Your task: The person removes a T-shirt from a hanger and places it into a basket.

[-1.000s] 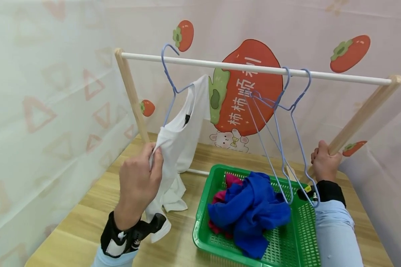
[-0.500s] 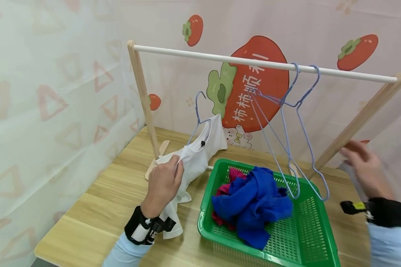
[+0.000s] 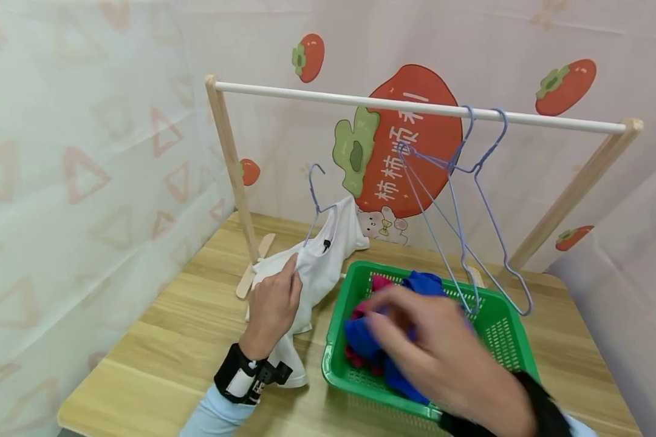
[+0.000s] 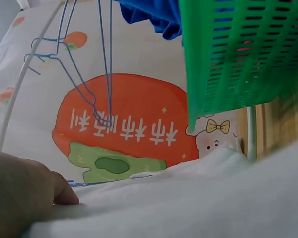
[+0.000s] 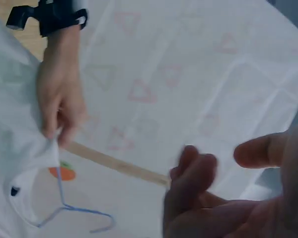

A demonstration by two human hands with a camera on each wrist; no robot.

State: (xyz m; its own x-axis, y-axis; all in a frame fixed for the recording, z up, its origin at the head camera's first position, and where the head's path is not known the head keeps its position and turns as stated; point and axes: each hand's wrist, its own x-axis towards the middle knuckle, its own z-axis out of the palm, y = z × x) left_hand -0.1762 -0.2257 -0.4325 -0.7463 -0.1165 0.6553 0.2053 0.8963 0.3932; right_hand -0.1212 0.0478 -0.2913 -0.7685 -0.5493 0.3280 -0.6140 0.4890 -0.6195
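My left hand [image 3: 273, 306] pinches the shoulder of a white T-shirt [image 3: 328, 267] near the left end of the table. A blue wire hanger [image 3: 314, 193] sits inside the shirt, its hook sticking up out of the neckline, below the rack's bar. In the right wrist view, the left hand's fingertips grip the fabric beside the hanger [image 5: 60, 186]. My right hand [image 3: 443, 352], blurred, is over the green basket [image 3: 330, 349] in the head view. Its thumb and fingers are apart with nothing between them, as the right wrist view also shows.
A rack with a white bar [image 3: 328, 97] and wooden legs stands across the table [image 3: 142, 358]. Two blue hangers [image 3: 483, 200] hang from the bar's right half. Blue cloth [image 3: 423, 282] and red cloth [image 3: 379, 282] lie in the basket. A printed curtain [image 3: 98, 121] encloses the table.
The shirt and its hanger have come down off the bar with my left hand. My right hand has let go of the rack's right leg and swung left over the basket.
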